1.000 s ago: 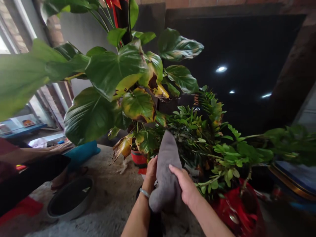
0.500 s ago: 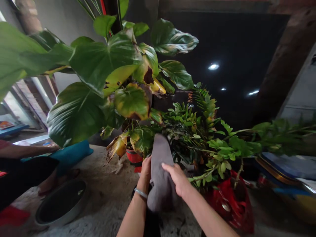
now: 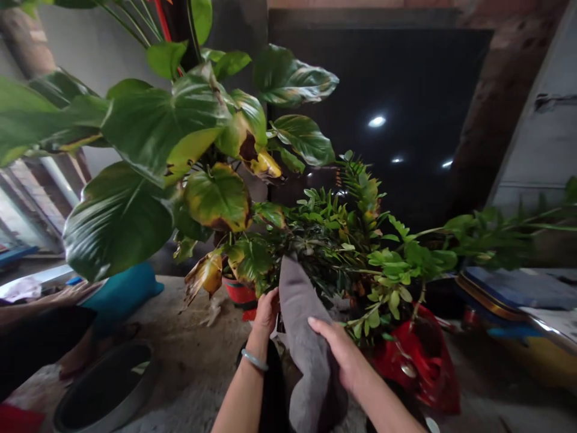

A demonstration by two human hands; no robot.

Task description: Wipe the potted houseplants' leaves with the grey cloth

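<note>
A long grey piece of soft, fuzzy fabric (image 3: pixel 304 331), narrow and rounded at its top and wider and folded below, stands in front of me. My right hand (image 3: pixel 340 349) grips its right side, thumb on the front and the other fingers hidden behind it. My left hand (image 3: pixel 268 310), with a pale bangle (image 3: pixel 255 359) on the wrist, is beside the fabric's upper left edge. Its fingers are loosely bent and a gap shows between palm and fabric; whether the fingertips touch it is unclear.
A large-leafed plant (image 3: pixel 135 126) and a red pot (image 3: pixel 240 293) are ahead. A red bag (image 3: pixel 428 367) with a plant stands right. At left are a round basin (image 3: pixel 106 385), a teal bundle (image 3: pixel 124 294) and another person's hand (image 3: pixel 67 294).
The grey fabric has shifted right and down, leaning more to the left at its top. My left hand has come away from its side, while my right hand moved with it.
</note>
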